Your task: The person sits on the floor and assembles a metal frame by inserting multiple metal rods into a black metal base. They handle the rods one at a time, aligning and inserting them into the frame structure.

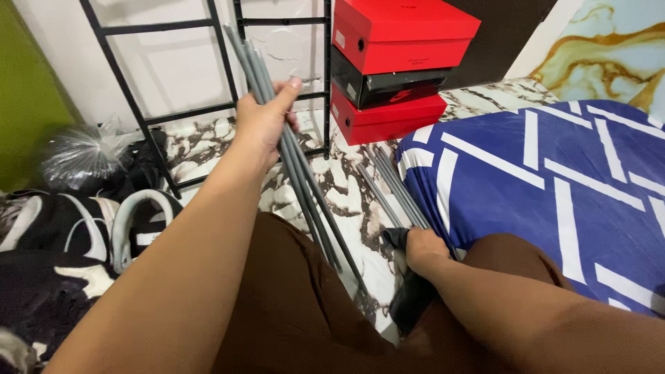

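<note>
Three shoe boxes stand stacked against the far wall: a red box on top, a black box under it, and a second red box at the bottom, resting on the marbled floor. Each has a small pale label on its left end face; the top box also shows a round hole there.

The left hand is clenched around a bundle of grey rods, raised above the floor in front of a black metal frame that leans on the white wall. The rods' long axis runs diagonally, upper ends pointing up and left toward the frame, lower ends down and right toward the person's brown-clad lap.

The right hand is low, at the edge of a blue bed cover with white stripes, its fingers closed on the near ends of more grey rods lying on the floor; these point away toward the boxes. A dark cloth lies just beneath that hand.

At the left sit a clear plastic bag and black-and-white shoes.
</note>
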